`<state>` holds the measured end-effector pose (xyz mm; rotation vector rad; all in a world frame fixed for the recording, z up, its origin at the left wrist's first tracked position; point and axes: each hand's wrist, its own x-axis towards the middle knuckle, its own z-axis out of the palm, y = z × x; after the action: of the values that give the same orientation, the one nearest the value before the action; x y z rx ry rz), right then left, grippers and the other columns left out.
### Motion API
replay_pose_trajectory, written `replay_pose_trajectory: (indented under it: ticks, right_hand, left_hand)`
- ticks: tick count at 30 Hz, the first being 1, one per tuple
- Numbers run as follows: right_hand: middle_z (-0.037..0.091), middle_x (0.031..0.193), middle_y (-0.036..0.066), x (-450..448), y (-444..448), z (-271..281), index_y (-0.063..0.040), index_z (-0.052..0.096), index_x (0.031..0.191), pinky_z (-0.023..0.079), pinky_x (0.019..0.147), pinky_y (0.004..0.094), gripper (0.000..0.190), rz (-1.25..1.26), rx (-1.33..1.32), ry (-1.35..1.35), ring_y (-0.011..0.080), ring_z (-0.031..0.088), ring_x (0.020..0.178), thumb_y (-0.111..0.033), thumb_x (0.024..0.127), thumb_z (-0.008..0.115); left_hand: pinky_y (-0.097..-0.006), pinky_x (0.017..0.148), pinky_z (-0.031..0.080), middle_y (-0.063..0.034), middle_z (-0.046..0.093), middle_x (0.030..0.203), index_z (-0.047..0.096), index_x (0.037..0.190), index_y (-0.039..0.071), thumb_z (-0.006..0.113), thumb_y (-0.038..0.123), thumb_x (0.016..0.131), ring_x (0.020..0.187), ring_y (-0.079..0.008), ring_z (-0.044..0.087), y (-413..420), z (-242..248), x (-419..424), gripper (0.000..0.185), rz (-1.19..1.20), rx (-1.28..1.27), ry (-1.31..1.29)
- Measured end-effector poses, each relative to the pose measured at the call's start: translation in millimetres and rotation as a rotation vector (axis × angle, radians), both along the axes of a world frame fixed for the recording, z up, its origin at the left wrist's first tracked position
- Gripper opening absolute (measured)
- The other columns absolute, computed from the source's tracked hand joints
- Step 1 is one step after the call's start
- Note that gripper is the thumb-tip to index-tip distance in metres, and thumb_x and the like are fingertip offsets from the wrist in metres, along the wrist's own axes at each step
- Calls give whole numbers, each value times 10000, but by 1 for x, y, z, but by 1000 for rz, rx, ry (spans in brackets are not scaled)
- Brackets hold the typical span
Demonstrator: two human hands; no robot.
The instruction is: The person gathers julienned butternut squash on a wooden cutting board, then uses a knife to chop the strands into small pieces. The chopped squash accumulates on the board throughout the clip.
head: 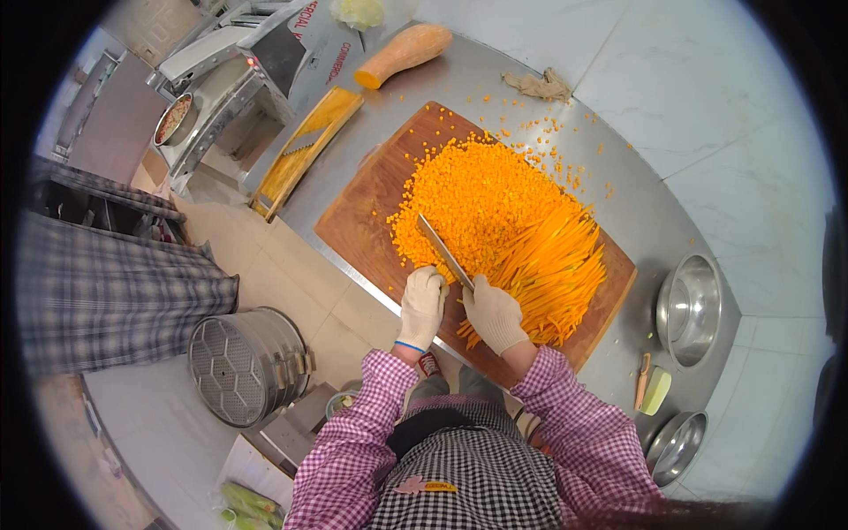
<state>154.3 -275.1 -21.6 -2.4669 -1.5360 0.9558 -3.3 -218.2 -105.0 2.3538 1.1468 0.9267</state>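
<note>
A wooden cutting board lies before me with a heap of finely diced orange squash or pumpkin on it. Long orange shreds are piled on its right part. My right hand, in a white knit glove, grips the handle of a knife; the blade points up and left over the diced heap. My left hand, also gloved, is beside the blade at the board's near edge, fingers curled; whether it holds any pieces is hidden.
A wooden-framed grater and a cut butternut squash lie beyond the board. A crumpled cloth is near the wall. Steel bowls, a peeler and a pale green piece sit at right. Steamer trays stand lower left.
</note>
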Motion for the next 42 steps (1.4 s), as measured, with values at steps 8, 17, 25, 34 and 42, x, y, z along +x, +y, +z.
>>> replay_pose_trajectory:
  ticks: [8,17,25,34,42]
  right_hand:
    - [770,866,267,20,7,20,-34,580,1192,596,735,627,412,-1,25,-41,500,775,835,-441,1145,533]
    - [775,847,245,7,12,13,-34,574,1199,600,738,618,417,21,35,-62,479,780,815,-445,1151,525]
    - [801,918,245,3,8,22,-38,605,1162,623,766,590,384,32,-32,-48,455,808,886,-413,1156,519]
    - [799,925,253,3,5,24,-37,600,1191,618,797,598,406,13,-36,-28,475,801,905,-431,1157,505]
    - [802,983,262,0,7,7,-39,589,1214,616,817,604,431,2,-84,-1,475,798,960,-458,1159,501]
  left_hand:
    - [-479,983,556,-159,627,1222,621,1134,48,724,-16,869,1166,-404,623,18,-10,21,291,-22,10,-43]
    - [-477,989,560,-152,632,1226,629,1140,52,758,21,894,1174,-403,626,15,-4,17,279,-23,-23,-34]
    - [-476,976,566,-142,649,1253,640,1177,62,732,22,938,1164,-387,628,19,-1,-2,259,-99,-26,-37]
    - [-481,991,562,-145,654,1240,637,1191,51,723,26,961,1163,-388,633,20,-8,0,247,-74,6,-53]
    - [-476,911,572,-128,668,1156,678,1140,73,816,153,947,1081,-381,650,2,3,1,251,131,-59,-29]
